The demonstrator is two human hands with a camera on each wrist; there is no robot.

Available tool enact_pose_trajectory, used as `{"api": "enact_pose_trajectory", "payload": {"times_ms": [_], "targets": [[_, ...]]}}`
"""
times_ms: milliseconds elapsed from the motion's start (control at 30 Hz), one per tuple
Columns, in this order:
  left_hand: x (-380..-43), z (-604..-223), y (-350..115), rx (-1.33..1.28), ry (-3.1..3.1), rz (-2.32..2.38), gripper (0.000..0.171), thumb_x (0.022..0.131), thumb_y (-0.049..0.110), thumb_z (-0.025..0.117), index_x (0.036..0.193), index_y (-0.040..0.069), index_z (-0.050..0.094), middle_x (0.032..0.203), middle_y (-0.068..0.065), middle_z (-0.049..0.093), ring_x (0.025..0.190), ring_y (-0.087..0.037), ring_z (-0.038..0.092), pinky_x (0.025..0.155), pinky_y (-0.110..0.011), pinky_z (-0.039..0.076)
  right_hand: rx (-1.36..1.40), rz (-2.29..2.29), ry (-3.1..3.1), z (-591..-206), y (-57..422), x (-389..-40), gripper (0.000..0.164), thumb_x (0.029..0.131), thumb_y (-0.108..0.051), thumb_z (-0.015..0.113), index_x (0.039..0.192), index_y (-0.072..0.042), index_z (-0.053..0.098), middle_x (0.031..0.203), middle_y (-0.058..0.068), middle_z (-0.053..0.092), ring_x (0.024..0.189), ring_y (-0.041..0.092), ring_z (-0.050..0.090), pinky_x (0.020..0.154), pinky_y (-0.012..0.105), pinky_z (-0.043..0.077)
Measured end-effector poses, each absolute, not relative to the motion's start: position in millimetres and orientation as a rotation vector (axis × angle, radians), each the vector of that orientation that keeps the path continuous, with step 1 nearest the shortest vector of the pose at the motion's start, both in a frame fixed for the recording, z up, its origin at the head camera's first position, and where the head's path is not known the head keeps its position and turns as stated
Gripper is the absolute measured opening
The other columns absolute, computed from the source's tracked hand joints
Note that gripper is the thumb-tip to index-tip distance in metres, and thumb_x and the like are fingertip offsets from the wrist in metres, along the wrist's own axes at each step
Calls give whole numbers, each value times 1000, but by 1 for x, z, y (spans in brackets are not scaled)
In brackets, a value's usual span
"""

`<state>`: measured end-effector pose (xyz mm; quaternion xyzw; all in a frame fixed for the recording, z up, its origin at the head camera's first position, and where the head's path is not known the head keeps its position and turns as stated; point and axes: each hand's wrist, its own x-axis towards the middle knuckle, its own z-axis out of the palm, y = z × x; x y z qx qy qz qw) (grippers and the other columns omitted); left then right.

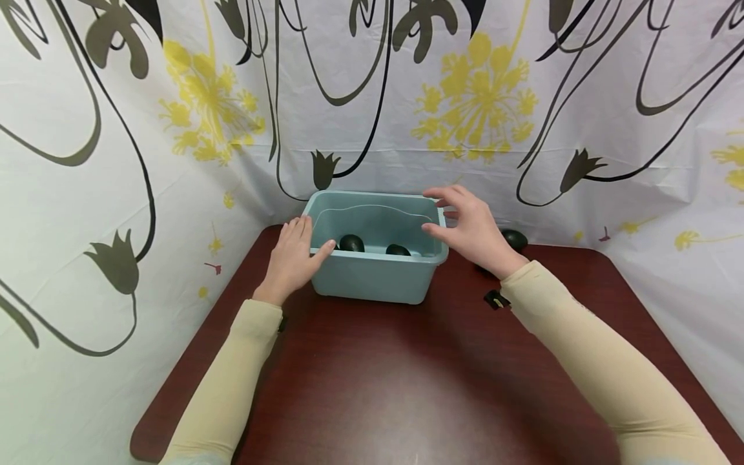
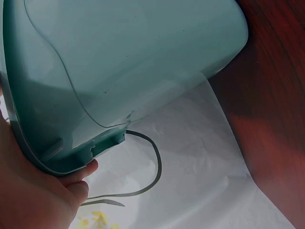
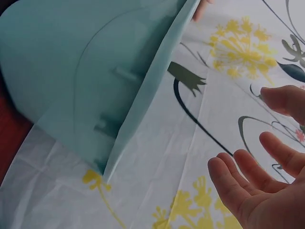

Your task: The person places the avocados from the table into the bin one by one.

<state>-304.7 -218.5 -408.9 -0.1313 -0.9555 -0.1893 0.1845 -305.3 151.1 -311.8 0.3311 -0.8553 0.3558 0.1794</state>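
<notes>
A light blue-green plastic bin point(image 1: 369, 279) stands at the far side of the table. Two dark avocados, one on the left point(image 1: 351, 243) and one on the right point(image 1: 398, 250), lie inside it. My left hand point(image 1: 292, 261) grips the bin's left rim; in the left wrist view its fingertips point(image 2: 90, 168) curl under the rim's corner. Over the bin's right end hovers my right hand point(image 1: 472, 226), thumb and fingers spread with nothing between them. The right wrist view shows those fingers point(image 3: 224, 179) apart from the bin wall point(image 3: 52, 62). Another avocado point(image 1: 514, 239) sits behind the right wrist, partly hidden.
The dark red-brown table point(image 1: 372, 381) extends toward me in front of the bin. A white sheet point(image 1: 360, 142) with yellow and grey flowers hangs close behind the bin and along both sides. Small black devices point(image 1: 496, 299) are strapped at the wrists.
</notes>
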Motion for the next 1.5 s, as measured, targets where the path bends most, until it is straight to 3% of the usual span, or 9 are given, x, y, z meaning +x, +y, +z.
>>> {"api": "enact_pose_trajectory", "payload": {"times_ms": [200, 500, 1167, 1500], "targets": [[-305, -410, -219, -370, -2687, -532, 100, 97, 75, 32, 158, -4, 23, 163, -21, 23, 151, -34, 17, 123, -42, 5, 900, 917, -2455, -313, 166, -310, 55, 89, -27, 80, 139, -32, 58, 127, -7, 55, 115, 16, 55, 97, 42, 52], [-305, -411, -218, -371, -2687, -532, 100, 97, 75, 33, 158, -4, 23, 163, -21, 24, 151, -35, 18, 123, -43, 6, 859, 809, -2534, -320, 191, -316, 53, 89, -26, 79, 138, -25, 59, 127, -1, 55, 112, 23, 57, 95, 46, 52], [-305, -411, -219, -373, -2681, -533, 99, 97, 73, 34, 157, -5, 23, 162, -22, 24, 150, -35, 18, 123, -44, 7, 742, 651, -2686, -344, 239, -336, 54, 90, -30, 78, 139, -22, 58, 129, 5, 54, 115, 31, 56, 84, 54, 51], [-306, -411, -219, -375, -2684, -530, 99, 97, 74, 33, 158, -4, 22, 163, -21, 23, 151, -35, 18, 123, -44, 6, 700, 622, -2749, -362, 265, -352, 56, 91, -30, 77, 142, -19, 56, 129, 10, 53, 118, 35, 55, 87, 57, 49]]}}
